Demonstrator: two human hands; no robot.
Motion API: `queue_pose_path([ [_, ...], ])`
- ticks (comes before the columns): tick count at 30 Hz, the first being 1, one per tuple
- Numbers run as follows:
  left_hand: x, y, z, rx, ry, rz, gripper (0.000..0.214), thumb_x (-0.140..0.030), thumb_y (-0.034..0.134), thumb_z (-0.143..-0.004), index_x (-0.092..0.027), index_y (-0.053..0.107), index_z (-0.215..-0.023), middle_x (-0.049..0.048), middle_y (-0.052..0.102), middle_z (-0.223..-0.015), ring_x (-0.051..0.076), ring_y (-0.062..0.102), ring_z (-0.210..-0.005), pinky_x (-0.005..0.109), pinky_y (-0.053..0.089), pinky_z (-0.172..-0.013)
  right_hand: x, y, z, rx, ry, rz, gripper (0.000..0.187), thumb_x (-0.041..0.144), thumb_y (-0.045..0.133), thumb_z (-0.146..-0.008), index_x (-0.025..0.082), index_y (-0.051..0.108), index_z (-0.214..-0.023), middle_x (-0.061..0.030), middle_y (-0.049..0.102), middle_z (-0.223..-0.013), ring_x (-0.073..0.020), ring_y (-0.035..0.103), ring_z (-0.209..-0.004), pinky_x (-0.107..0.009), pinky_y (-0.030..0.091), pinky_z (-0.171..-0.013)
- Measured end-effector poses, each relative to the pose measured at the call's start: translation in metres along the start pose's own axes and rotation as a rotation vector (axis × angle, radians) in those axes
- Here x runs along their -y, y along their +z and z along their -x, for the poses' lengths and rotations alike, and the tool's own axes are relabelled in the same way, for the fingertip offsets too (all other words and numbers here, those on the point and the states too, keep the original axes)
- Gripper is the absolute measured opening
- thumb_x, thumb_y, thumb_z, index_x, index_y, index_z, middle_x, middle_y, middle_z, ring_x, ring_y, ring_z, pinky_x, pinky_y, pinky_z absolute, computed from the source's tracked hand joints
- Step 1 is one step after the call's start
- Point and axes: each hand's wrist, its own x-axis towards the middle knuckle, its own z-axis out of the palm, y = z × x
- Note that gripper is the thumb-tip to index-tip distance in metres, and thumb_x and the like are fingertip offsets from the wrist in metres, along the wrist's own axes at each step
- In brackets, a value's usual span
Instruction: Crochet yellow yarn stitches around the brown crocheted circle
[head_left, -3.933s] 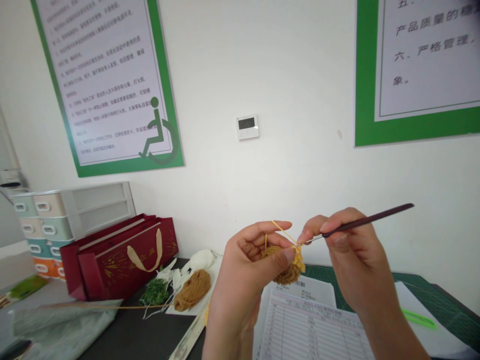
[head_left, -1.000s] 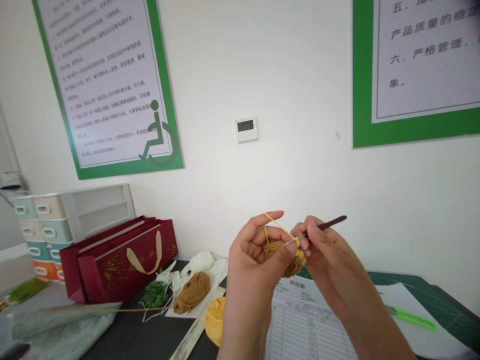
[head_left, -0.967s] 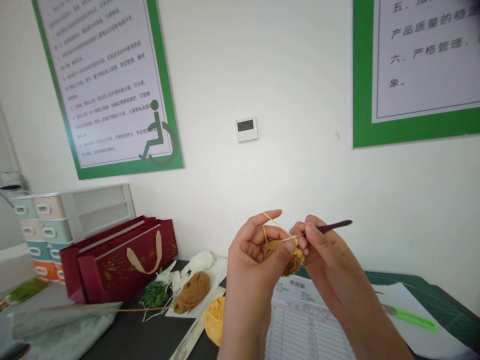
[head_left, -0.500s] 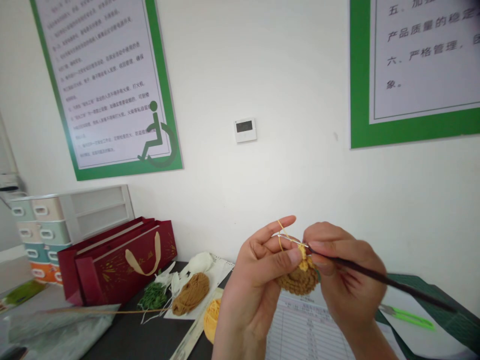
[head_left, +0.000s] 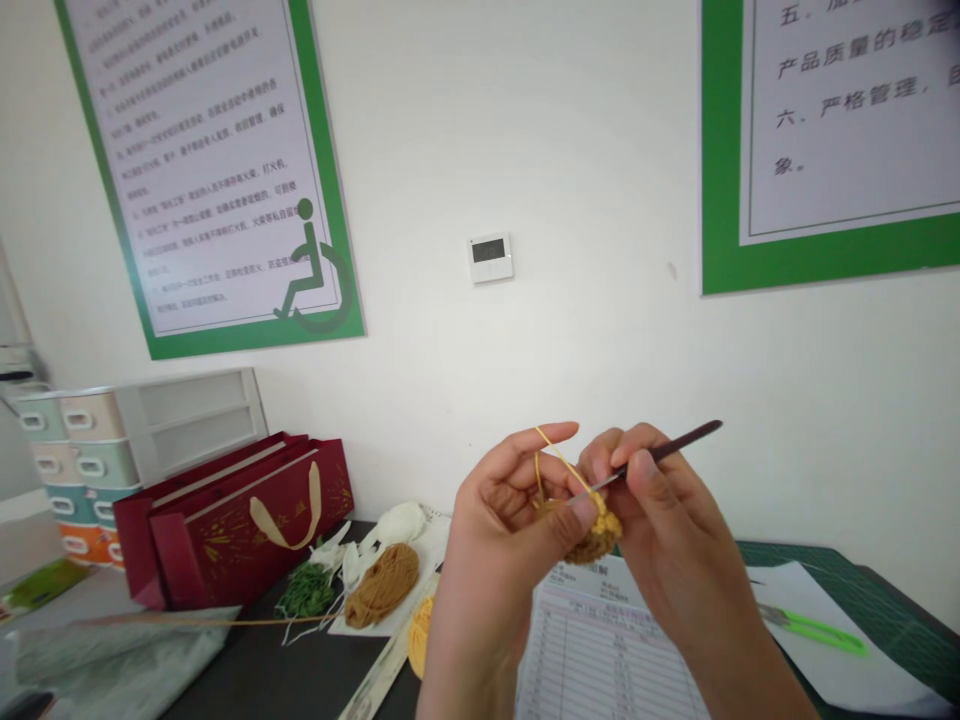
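Observation:
My left hand point(head_left: 517, 510) pinches a small crochet piece point(head_left: 596, 540), brown below with yellow stitches along its top edge. Its index finger is stretched out, with yellow yarn point(head_left: 559, 447) looped over it and running down to the stitches. My right hand point(head_left: 660, 490) grips a crochet hook point(head_left: 675, 443) by its dark handle, which points up to the right. The hook's thin metal shaft reaches the yellow stitches beside my left thumb; its tip is hidden there. Part of the crochet piece lies behind my left fingers.
Below my hands lies a printed sheet point(head_left: 600, 640). To the left are a brown yarn ball point(head_left: 382, 585), green yarn point(head_left: 306, 592), a yellow ball point(head_left: 420, 637), a ruler point(head_left: 386, 670) and a red gift bag point(head_left: 247, 510). At right, a green cutter point(head_left: 814, 630) rests on white paper over a cutting mat point(head_left: 892, 600).
The hook's handle has swung from pointing down-right to up-right as my right hand turned. Both hands have shifted slightly left and up, and the crochet piece has tilted.

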Motion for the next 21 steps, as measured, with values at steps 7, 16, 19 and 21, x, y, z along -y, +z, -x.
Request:
queue_pose_path([
  [7,0.000,0.007,0.002,-0.103,0.043,-0.061,0.047,-0.015,0.089,-0.071,-0.018,0.074,-0.115,-0.0007,0.066,-0.076,0.012,0.059,-0.066,0.023,0.049,-0.061,-0.005,-0.004,0.005,-0.123,-0.126,0.198,0.007,0.029,0.061,-0.100,0.024,0.066,-0.098,-0.0041,0.071,-0.092,-0.0182,0.069,-0.088,-0.032,0.057,-0.077],
  [16,-0.004,0.005,0.003,-0.077,0.010,-0.060,0.057,-0.008,0.086,-0.071,-0.017,0.067,-0.124,-0.0007,0.068,-0.077,0.010,0.058,-0.065,0.022,0.049,-0.059,-0.005,-0.011,0.001,-0.130,-0.082,0.171,0.011,0.034,0.062,-0.099,0.024,0.063,-0.098,-0.0034,0.071,-0.087,-0.0194,0.069,-0.083,-0.034,0.055,-0.075],
  [19,-0.005,0.000,0.001,-0.059,0.005,-0.057,0.055,-0.009,0.085,-0.072,-0.018,0.068,-0.124,0.0007,0.069,-0.078,0.010,0.057,-0.064,0.021,0.045,-0.056,-0.004,-0.013,0.000,-0.095,-0.086,0.210,0.011,0.034,0.059,-0.101,0.024,0.061,-0.096,-0.0030,0.071,-0.085,-0.0194,0.067,-0.082,-0.035,0.054,-0.076],
  [21,-0.004,-0.005,0.000,-0.026,-0.005,-0.046,0.054,-0.009,0.085,-0.072,-0.018,0.068,-0.123,0.0007,0.069,-0.077,0.010,0.057,-0.063,0.022,0.045,-0.057,-0.003,-0.015,0.000,-0.071,-0.096,0.222,0.012,0.035,0.058,-0.101,0.024,0.060,-0.096,-0.0030,0.071,-0.084,-0.0197,0.068,-0.082,-0.036,0.054,-0.077],
])
